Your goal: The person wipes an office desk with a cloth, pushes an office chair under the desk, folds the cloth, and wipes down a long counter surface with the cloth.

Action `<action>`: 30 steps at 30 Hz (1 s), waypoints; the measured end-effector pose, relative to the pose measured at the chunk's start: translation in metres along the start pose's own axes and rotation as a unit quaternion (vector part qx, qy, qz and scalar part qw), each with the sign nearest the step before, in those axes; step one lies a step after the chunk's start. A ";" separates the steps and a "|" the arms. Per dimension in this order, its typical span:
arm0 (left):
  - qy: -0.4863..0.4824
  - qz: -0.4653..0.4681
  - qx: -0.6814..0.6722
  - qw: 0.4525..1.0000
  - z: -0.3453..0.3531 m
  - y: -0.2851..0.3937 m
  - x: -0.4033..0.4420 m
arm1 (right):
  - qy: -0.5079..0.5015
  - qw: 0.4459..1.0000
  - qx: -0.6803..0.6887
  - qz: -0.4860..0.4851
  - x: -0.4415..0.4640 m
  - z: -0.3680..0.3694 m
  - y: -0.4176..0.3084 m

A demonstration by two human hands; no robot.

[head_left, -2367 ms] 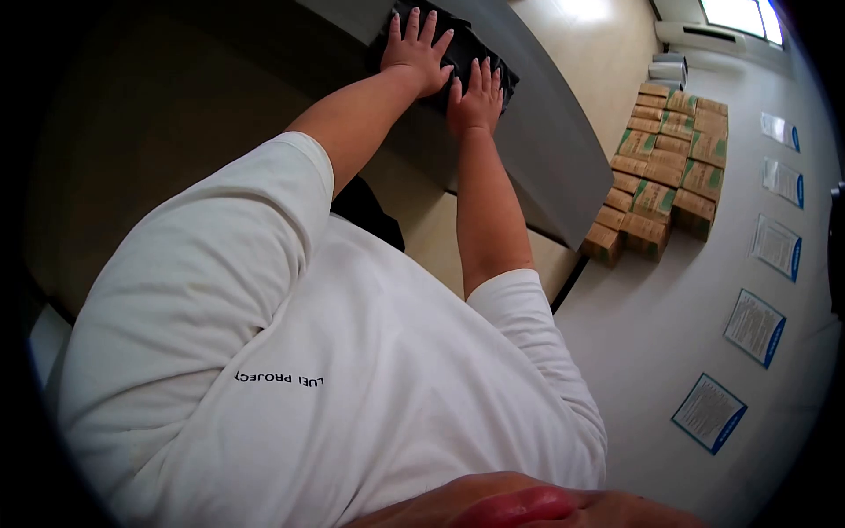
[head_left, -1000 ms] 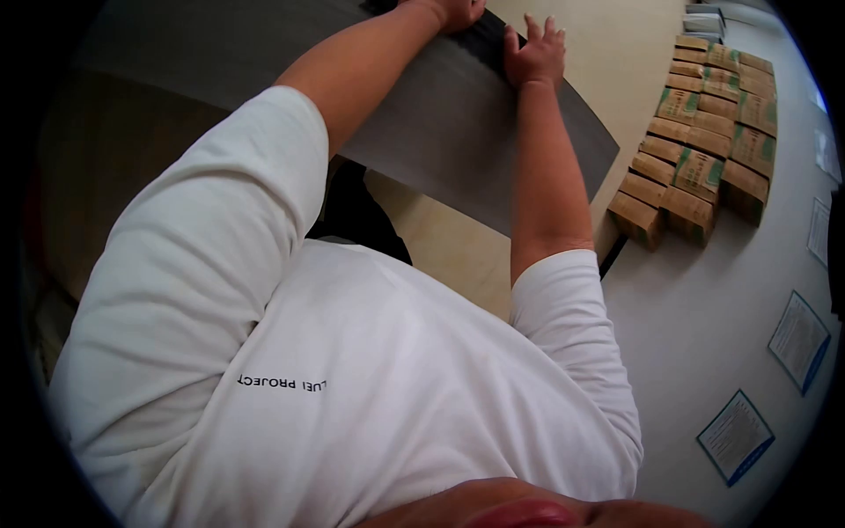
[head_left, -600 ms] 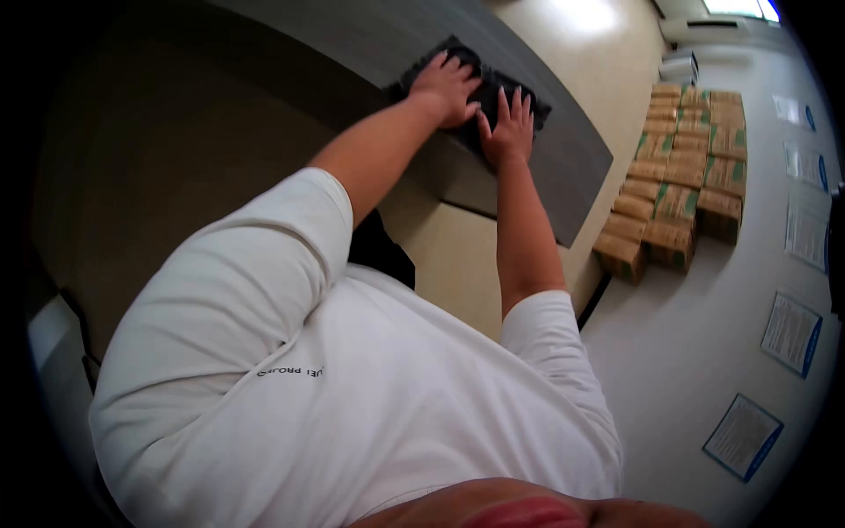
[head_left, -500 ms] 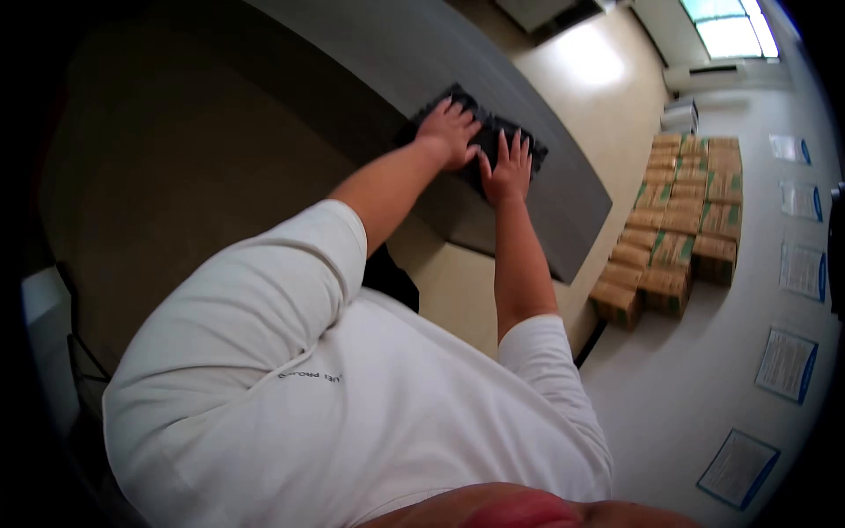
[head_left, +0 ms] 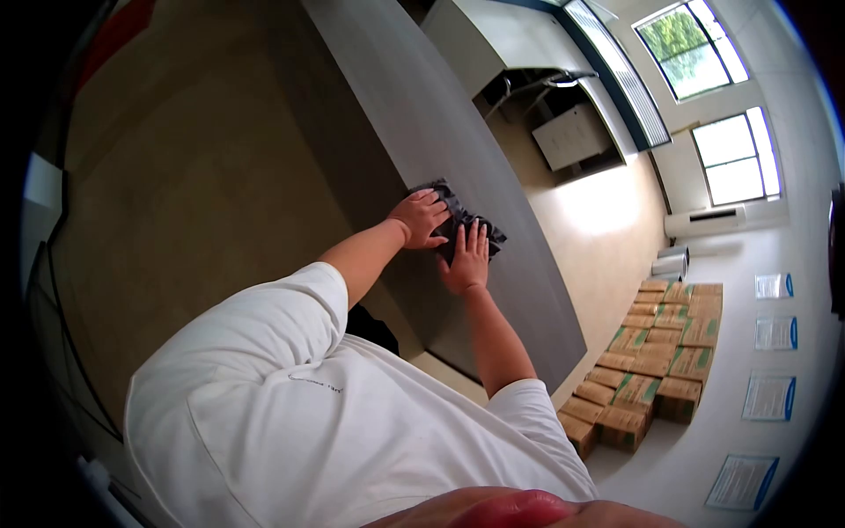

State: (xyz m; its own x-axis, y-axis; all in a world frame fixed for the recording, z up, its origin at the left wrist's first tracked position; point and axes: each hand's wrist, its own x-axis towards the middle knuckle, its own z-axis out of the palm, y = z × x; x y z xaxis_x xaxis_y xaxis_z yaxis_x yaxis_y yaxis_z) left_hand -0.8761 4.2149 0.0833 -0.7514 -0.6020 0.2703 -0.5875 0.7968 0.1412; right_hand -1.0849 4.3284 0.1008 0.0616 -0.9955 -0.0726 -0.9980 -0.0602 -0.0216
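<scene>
A crumpled black sheet (head_left: 451, 216), cloth or thin plastic, lies on the grey tabletop (head_left: 431, 114). My left hand (head_left: 421, 218) rests flat on its left part, fingers stretched out. Against its right part lies my right hand (head_left: 467, 256), palm down with the fingers extended and slightly apart. The thumbs point toward each other, with a small gap between the hands. Both palms hide some of the sheet, and its folds show around and between the fingers.
Several stacked cardboard boxes (head_left: 651, 356) stand along the white wall at right, below framed notices (head_left: 770, 398). Beyond the table are a white desk (head_left: 493, 35), a chair (head_left: 537, 84) and windows (head_left: 731, 158). Brown floor (head_left: 202, 176) lies to the left.
The view has swung so that more of the far room and windows shows. Both hands and the black sheet appear lower in view; the hands are still flat on it.
</scene>
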 end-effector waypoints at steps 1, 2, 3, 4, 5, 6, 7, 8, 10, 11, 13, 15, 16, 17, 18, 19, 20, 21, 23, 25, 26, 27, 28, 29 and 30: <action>0.015 0.017 -0.001 1.000 0.002 -0.004 -0.003 | 0.000 1.000 0.003 -0.012 0.002 -0.004 -0.002; 0.063 0.064 0.006 0.996 0.002 -0.009 -0.005 | 0.000 1.000 0.007 -0.024 0.004 -0.012 -0.005; 0.072 0.075 0.021 0.994 -0.009 -0.014 0.000 | -0.001 0.999 0.013 -0.035 0.011 -0.024 -0.007; 0.079 0.085 0.034 0.993 -0.015 -0.018 -0.002 | 0.021 0.998 0.029 -0.052 0.014 -0.028 -0.012; 0.082 0.095 0.048 0.991 -0.029 -0.012 -0.003 | 0.014 0.998 0.031 -0.058 0.009 -0.043 -0.014; 0.060 0.092 0.061 0.992 -0.053 0.000 0.000 | 0.010 0.997 0.035 -0.066 -0.002 -0.067 -0.014; 0.046 0.086 0.078 0.992 -0.075 0.012 0.004 | 0.010 0.996 0.038 -0.077 -0.006 -0.088 -0.012; 0.033 0.079 0.096 0.992 -0.087 0.023 0.005 | 0.011 0.994 0.066 -0.084 -0.010 -0.100 -0.011; 0.005 0.056 0.122 0.991 -0.117 0.048 0.008 | -0.018 0.994 0.042 -0.096 -0.027 -0.151 -0.008; -0.009 0.040 0.139 0.989 -0.140 0.067 0.007 | -0.035 0.994 0.030 -0.101 -0.043 -0.173 -0.007; -0.037 0.010 0.171 0.985 -0.192 0.121 0.012 | -0.014 0.990 0.053 -0.128 -0.077 -0.212 0.009; -0.063 -0.028 0.184 0.980 -0.191 0.124 0.009 | -0.010 0.988 0.069 -0.137 -0.072 -0.209 0.008; -0.072 -0.049 0.193 0.977 -0.193 0.133 0.009 | -0.011 0.987 0.077 -0.139 -0.076 -0.210 0.008; -0.065 -0.058 0.208 0.974 -0.189 0.140 0.009 | -0.010 0.986 0.083 -0.143 -0.084 -0.214 0.011; -0.058 -0.066 0.221 0.971 -0.177 0.136 0.005 | -0.013 0.987 0.065 -0.145 -0.086 -0.214 0.007; -0.051 -0.073 0.232 0.969 -0.148 0.128 0.002 | -0.016 0.988 0.046 -0.145 -0.082 -0.201 0.007; -0.048 -0.089 0.234 0.967 -0.124 0.125 0.000 | -0.019 0.989 0.028 -0.143 -0.073 -0.178 0.008; -0.043 -0.104 0.231 0.966 -0.074 0.112 0.000 | -0.016 0.989 0.022 -0.145 -0.052 -0.128 0.013; -0.035 -0.141 0.229 0.963 -0.050 0.135 -0.001 | -0.012 0.988 0.012 -0.155 -0.060 -0.112 0.025; -0.026 -0.181 0.227 0.957 -0.030 0.156 -0.007 | -0.007 0.986 0.012 -0.165 -0.072 -0.105 0.033; -0.026 -0.191 0.229 0.954 -0.030 0.168 -0.009 | -0.004 0.985 0.012 -0.170 -0.079 -0.103 0.038; -0.024 -0.201 0.230 0.952 -0.031 0.179 -0.011 | -0.006 0.982 0.009 -0.186 -0.086 -0.102 0.043; -0.020 -0.210 0.232 0.949 -0.035 0.190 -0.013 | -0.006 0.979 0.005 -0.202 -0.093 -0.104 0.047; -0.029 -0.221 0.212 0.952 -0.022 0.192 -0.016 | -0.006 0.976 -0.002 -0.216 -0.088 -0.088 0.051; -0.035 -0.232 0.192 0.953 -0.028 0.202 -0.018 | -0.007 0.975 -0.010 -0.224 -0.093 -0.092 0.056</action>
State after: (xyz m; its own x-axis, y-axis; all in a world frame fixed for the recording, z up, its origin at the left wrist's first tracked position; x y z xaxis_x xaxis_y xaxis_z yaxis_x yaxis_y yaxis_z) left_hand -0.9732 4.3880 0.1338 -0.3947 -0.8973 0.1975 -0.9176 0.3743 -0.1335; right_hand -1.1486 4.4107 0.1979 0.4912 -0.8678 -0.0745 -0.8710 -0.4900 -0.0352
